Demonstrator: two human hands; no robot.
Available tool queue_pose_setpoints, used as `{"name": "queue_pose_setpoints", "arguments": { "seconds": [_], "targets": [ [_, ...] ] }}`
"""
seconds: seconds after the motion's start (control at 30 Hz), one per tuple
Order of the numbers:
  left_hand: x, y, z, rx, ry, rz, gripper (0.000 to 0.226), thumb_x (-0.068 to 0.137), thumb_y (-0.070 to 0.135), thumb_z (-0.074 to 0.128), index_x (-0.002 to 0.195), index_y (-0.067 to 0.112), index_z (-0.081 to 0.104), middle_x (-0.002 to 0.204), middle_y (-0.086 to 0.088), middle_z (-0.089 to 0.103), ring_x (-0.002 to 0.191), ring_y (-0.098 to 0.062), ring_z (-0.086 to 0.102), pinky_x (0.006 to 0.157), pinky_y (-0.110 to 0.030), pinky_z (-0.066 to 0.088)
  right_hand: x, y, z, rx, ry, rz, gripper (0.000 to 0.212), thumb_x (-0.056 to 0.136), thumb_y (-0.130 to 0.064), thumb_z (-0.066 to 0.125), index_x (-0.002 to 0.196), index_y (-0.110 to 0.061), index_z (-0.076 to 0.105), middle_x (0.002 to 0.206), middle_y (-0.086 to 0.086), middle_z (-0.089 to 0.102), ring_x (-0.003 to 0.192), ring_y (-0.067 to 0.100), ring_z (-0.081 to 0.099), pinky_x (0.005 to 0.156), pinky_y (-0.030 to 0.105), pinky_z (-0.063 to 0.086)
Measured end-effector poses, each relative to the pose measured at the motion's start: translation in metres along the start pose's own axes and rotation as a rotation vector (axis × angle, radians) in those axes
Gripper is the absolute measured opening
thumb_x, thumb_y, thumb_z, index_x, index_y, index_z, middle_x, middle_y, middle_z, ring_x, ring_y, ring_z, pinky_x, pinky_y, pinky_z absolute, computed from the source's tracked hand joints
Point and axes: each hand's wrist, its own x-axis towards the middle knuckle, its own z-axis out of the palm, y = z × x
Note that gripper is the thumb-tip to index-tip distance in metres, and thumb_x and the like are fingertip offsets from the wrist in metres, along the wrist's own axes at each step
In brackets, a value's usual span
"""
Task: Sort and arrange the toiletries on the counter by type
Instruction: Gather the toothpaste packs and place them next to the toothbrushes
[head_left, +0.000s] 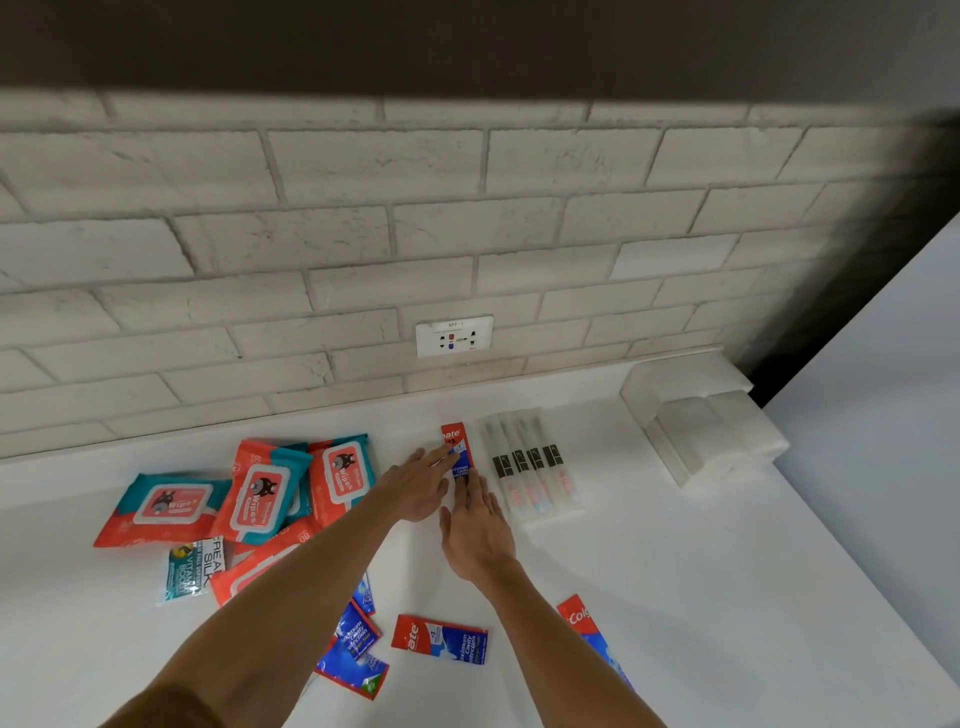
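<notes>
Red toothpaste box (456, 441) seemingly touches left fingers (435, 458) and right fingers (476, 496)

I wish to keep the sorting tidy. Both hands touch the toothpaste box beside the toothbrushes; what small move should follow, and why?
Probably lift the right hand off the Colgate toothpaste box, which already lies parallel beside the wrapped toothbrushes, and reach for the loose Colgate box near the front, so the same type gathers in one row.

Domestic counter nook, kitchen or bathroom, hard to say — white countertop (675, 597), pale brick-look wall tiles (363, 171), wall socket (454, 336), dark overhang (467, 41) above, wipe packs (254, 493) and toothpaste sachets (439, 638) lying about
</notes>
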Motion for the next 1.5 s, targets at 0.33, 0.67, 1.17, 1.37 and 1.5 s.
{"name": "queue_pose_setpoints", "arguments": {
  "seconds": [0.33,0.67,1.17,1.37,1.5],
  "targets": [
    [-0.062,0.016,-0.01,-0.25,0.274,0.003,0.052,0.107,0.031,0.048,0.157,0.027,0.035,0.16,0.0,0.042,0.146,-0.021,0.039,0.115,-0.041,0.042,-0.042,-0.007,-0.004,0.145,0.107,-0.041,0.055,0.114,-0.039,0.044,0.164,-0.016,0.037,0.172,0.007,0.036,0.158,0.022,0.036,0.126,0.037,0.037],
    [-0.191,0.054,0.055,-0.412,0.385,-0.107,0.034,0.104,0.024,0.052,0.138,0.025,0.059,0.139,0.004,0.057,0.127,-0.016,0.053,0.101,-0.029,0.047,-0.14,0.013,0.021,0.273,0.146,-0.037,0.042,0.108,-0.027,0.057,0.15,-0.024,0.055,0.152,-0.003,0.059,0.139,0.015,0.057,0.115,0.031,0.05],
    [-0.25,0.08,0.141,-0.121,0.432,0.106,0.038,0.105,0.042,0.047,0.142,0.032,0.049,0.149,0.006,0.05,0.135,-0.013,0.052,0.106,-0.03,0.049,-0.207,0.009,0.052,0.489,0.202,0.164,0.02,0.103,-0.023,0.072,0.123,-0.023,0.072,0.12,-0.006,0.067,0.106,0.01,0.065,0.087,0.009,0.053],
    [-0.245,0.077,0.135,-0.204,0.433,0.11,0.031,0.104,0.044,0.052,0.131,0.032,0.057,0.142,0.008,0.055,0.129,-0.011,0.054,0.099,-0.023,0.052,-0.205,0.007,0.033,0.837,0.206,0.387,0.017,0.096,-0.022,0.081,0.102,-0.026,0.067,0.098,-0.014,0.075,0.088,0.008,0.076,0.069,0.01,0.056],
    [-0.232,0.082,0.122,-0.526,0.429,-0.102,0.029,0.102,0.038,0.059,0.128,0.027,0.062,0.136,0.008,0.059,0.123,-0.011,0.057,0.091,-0.022,0.056,-0.199,0.007,0.027,0.959,0.193,0.465,0.019,0.093,-0.026,0.085,0.104,-0.026,0.069,0.099,-0.013,0.078,0.088,0.003,0.076,0.066,0.015,0.059]
  ]
}}
